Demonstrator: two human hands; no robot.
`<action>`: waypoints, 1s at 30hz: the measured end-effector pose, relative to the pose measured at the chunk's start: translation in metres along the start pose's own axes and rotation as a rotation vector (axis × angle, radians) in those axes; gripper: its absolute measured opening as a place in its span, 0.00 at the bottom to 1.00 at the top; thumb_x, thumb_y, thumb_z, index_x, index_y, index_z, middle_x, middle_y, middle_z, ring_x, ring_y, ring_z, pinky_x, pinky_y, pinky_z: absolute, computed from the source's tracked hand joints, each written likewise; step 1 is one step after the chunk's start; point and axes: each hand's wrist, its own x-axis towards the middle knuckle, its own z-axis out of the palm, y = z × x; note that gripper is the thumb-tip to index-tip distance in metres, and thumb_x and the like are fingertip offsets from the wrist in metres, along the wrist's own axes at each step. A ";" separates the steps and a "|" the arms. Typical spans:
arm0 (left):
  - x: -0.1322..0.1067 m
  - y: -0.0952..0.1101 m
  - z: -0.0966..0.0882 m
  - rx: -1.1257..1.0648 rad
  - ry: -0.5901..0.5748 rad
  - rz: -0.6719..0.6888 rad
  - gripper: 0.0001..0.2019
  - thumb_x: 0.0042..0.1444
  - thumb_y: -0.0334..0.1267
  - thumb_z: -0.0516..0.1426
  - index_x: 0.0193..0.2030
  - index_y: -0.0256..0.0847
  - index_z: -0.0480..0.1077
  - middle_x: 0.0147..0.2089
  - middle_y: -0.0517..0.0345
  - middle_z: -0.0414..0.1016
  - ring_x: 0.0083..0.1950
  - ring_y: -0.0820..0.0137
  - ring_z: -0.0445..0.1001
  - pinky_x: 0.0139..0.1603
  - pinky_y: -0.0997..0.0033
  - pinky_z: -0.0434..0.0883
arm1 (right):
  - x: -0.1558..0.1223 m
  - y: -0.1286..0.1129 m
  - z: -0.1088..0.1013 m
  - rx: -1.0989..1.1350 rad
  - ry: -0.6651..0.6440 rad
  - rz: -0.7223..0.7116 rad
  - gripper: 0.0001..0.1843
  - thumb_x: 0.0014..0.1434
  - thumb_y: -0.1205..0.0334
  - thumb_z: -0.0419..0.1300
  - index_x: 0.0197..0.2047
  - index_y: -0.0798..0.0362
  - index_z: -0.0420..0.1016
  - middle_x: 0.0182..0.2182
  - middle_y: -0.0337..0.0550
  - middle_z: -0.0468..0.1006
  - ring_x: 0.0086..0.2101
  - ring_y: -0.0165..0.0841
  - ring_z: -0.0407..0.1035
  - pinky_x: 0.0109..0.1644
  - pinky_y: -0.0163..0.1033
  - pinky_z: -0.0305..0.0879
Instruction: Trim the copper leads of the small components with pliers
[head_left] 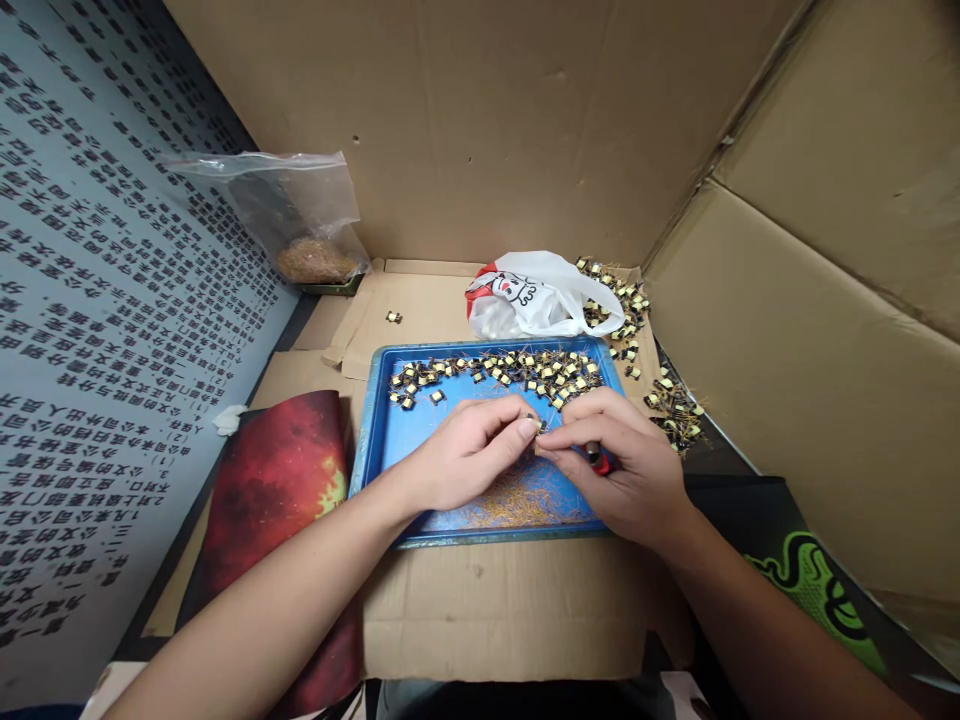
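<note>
My left hand is closed over the blue tray, pinching a small wire-wound transformer between thumb and fingers. Only a bit of that part shows. My right hand meets it from the right, its fingertips together at the part's lower side. In the right palm lies a tool with a red and dark handle; its working end is hidden, so its kind cannot be told. Along the tray's far side lie many yellow-and-black transformers with copper leads. Loose copper wire clippings cover the near part of the tray.
Behind the tray rests a white plastic bag, with more transformers heaped at right. A clear zip bag of copper wire stands back left. A red patterned mat lies left. Cardboard walls close off back and right.
</note>
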 end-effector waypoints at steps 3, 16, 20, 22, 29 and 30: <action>0.000 -0.001 0.000 0.018 0.024 -0.004 0.22 0.78 0.49 0.50 0.33 0.40 0.66 0.28 0.62 0.65 0.31 0.72 0.63 0.35 0.71 0.61 | 0.001 0.000 -0.003 0.018 -0.002 0.035 0.12 0.65 0.74 0.70 0.47 0.47 0.83 0.37 0.39 0.77 0.36 0.32 0.73 0.39 0.38 0.71; 0.000 -0.002 0.000 0.054 -0.023 0.035 0.21 0.78 0.47 0.50 0.32 0.40 0.61 0.28 0.65 0.61 0.30 0.74 0.60 0.35 0.71 0.59 | 0.004 0.003 -0.006 0.138 -0.029 0.363 0.05 0.69 0.65 0.67 0.46 0.46 0.83 0.43 0.42 0.78 0.44 0.36 0.74 0.46 0.40 0.72; 0.000 -0.003 0.000 0.049 -0.038 0.043 0.21 0.78 0.48 0.49 0.31 0.41 0.59 0.28 0.65 0.58 0.30 0.73 0.58 0.34 0.70 0.58 | 0.005 0.005 -0.007 0.239 -0.098 0.419 0.12 0.68 0.62 0.68 0.54 0.46 0.83 0.46 0.44 0.79 0.45 0.37 0.75 0.47 0.40 0.73; 0.000 -0.003 0.000 0.049 -0.043 0.040 0.22 0.78 0.48 0.49 0.31 0.41 0.59 0.28 0.65 0.58 0.29 0.73 0.58 0.34 0.70 0.58 | 0.007 0.005 -0.007 0.249 -0.112 0.417 0.06 0.68 0.62 0.67 0.48 0.48 0.83 0.42 0.43 0.79 0.43 0.37 0.75 0.46 0.40 0.73; 0.001 -0.002 0.000 0.087 -0.016 -0.008 0.20 0.75 0.46 0.51 0.31 0.40 0.63 0.27 0.64 0.63 0.29 0.74 0.61 0.33 0.72 0.60 | 0.008 0.001 -0.005 0.147 -0.092 0.370 0.07 0.69 0.64 0.65 0.36 0.49 0.78 0.36 0.42 0.77 0.41 0.38 0.73 0.44 0.43 0.69; 0.001 -0.002 0.000 0.090 -0.014 -0.021 0.20 0.75 0.46 0.52 0.31 0.40 0.64 0.27 0.64 0.64 0.28 0.74 0.61 0.33 0.72 0.60 | 0.008 0.001 -0.005 0.125 -0.085 0.359 0.07 0.69 0.64 0.65 0.36 0.49 0.78 0.36 0.42 0.77 0.41 0.38 0.73 0.44 0.43 0.69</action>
